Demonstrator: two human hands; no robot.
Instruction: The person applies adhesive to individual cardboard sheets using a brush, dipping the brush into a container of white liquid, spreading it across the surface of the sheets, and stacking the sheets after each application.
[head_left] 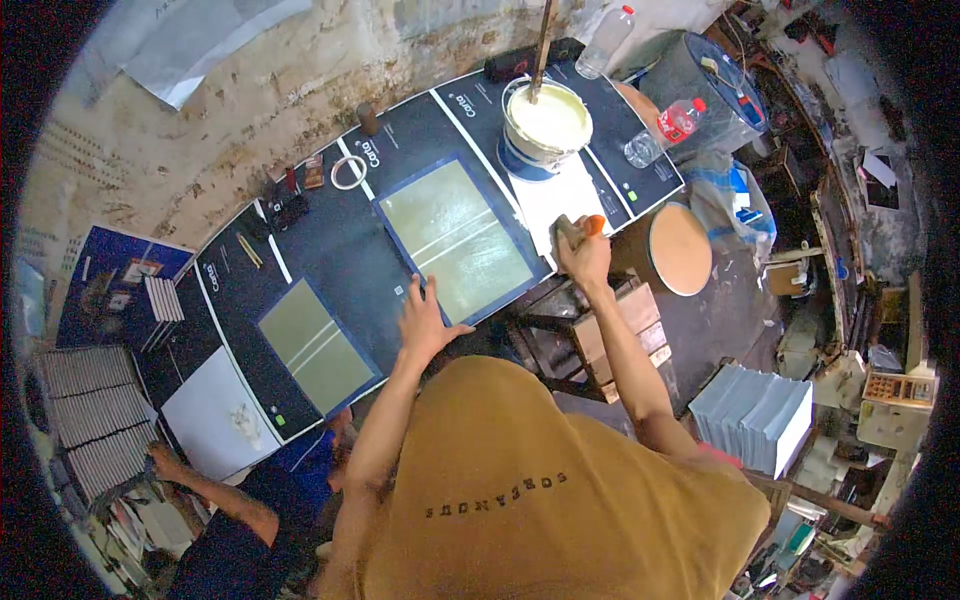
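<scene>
My left hand [428, 325] is open, its fingers spread over the near left corner of a glossy olive-green panel [450, 235]. This panel has a dark blue border and pale stripes across its middle. Closed in my right hand [587, 260] is a brush-like tool [568, 232] with an orange end; its exact kind is partly hidden. It is over the near end of a white sheet [553, 200]. On that sheet stands a bucket [530, 150] of cream-coloured paste, with a stick [543, 50] upright in it. A second striped panel [318, 345] lies to the left.
A roll of tape [348, 173] and clear bottles [605, 45] rest on the dark table [340, 235]. At the left, another person's arm [225, 500] reaches toward stacked grey bundles [100, 420]. A round-topped drum [680, 250] and a paper stack [750, 415] stand at right.
</scene>
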